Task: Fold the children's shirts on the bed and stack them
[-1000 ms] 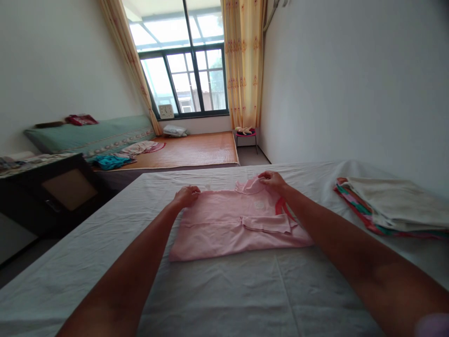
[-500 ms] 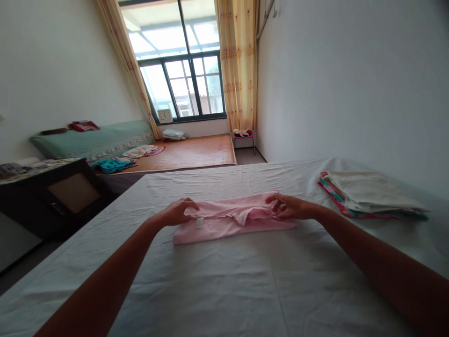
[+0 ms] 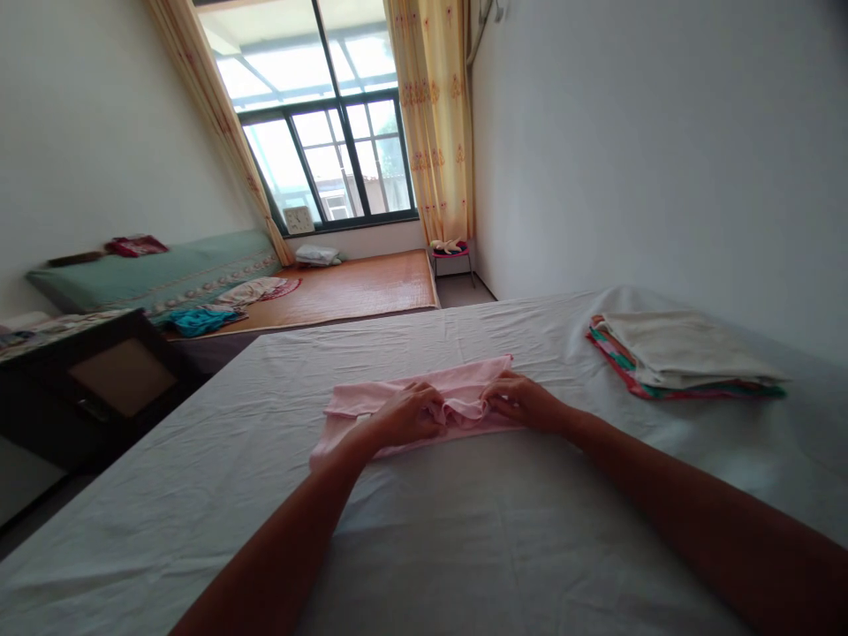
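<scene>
Both hands — left hand [image 3: 404, 415], right hand [image 3: 528, 403] — pinching bunched pink garment [image 3: 459, 382] on white sheet [image 3: 437, 539].

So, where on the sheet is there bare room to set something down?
Bare sheet shows on the near side of the pink garment, to its left, and between the right hand and the folded pile. It is crowded on the garment, where the left hand sits close to the right.
</scene>
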The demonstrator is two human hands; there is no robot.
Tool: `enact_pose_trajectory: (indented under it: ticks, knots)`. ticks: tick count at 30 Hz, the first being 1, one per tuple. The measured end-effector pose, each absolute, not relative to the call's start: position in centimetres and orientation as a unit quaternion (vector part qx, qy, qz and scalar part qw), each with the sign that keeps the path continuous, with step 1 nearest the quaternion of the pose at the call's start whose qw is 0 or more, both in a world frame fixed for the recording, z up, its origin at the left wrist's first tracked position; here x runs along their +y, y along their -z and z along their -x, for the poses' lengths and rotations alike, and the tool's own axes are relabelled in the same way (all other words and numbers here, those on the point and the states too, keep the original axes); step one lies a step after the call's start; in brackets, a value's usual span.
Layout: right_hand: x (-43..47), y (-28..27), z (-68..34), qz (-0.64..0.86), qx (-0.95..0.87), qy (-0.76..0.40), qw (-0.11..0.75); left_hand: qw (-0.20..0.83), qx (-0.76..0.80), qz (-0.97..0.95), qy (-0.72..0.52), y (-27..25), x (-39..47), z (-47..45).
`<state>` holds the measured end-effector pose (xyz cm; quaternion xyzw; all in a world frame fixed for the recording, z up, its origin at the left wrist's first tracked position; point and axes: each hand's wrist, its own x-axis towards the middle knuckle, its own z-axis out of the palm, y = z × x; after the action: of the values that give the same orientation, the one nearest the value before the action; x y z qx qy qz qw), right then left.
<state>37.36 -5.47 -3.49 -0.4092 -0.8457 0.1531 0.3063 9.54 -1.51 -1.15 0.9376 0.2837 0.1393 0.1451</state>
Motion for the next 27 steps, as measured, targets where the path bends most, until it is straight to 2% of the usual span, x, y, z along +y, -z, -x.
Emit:
enact_pose_trajectory:
  ticks: [3, 5, 7, 10, 13, 16, 19, 22, 27]
  knots:
    - [-4.5, 4.1, -37.4, 0.503, -0.754, -0.216, 0.363, 0.146, 0.296, -0.929, -0.167, 1.5, -1.7, -9.3]
    - [-4.1, 4.2, -37.4, 0.527, -0.718, -0.261, 0.371, 0.142, 0.311, -0.921, -0.188, 1.9, -1.8, -9.5]
    - [-4.3, 3.9, -37.7, 0.506, -0.727, -0.306, 0.35, 0.134, 0.329, -0.913, -0.201, 2.2, -1.9, -9.7]
    - [-5.5, 3.0, -38.2, 0.425, -0.791, -0.346, 0.273, 0.128, 0.342, -0.906, -0.213, 2.4, -1.9, -10.0]
    - [-6.5, 2.7, -38.2, 0.4, -0.842, -0.288, 0.22, 0.131, 0.338, -0.903, -0.23, 2.3, -1.9, -9.8]
    - [-6.8, 2.8, -37.2, 0.422, -0.855, -0.181, 0.243, 0.157, 0.337, -0.893, -0.252, 2.2, -1.7, -9.3]
    - [-6.7, 2.8, -36.3, 0.383, -0.875, -0.128, 0.268, 0.198, 0.329, -0.883, -0.271, 2.1, -1.4, -8.8]
    - [-6.4, 2.7, -36.4, 0.362, -0.873, -0.164, 0.284, 0.224, 0.322, -0.875, -0.285, 2.2, -1.1, -8.5]
    - [-5.2, 3.8, -37.3, 0.494, -0.761, -0.257, 0.332, 0.206, 0.435, -0.826, -0.293, 3.6, -0.4, -8.8]
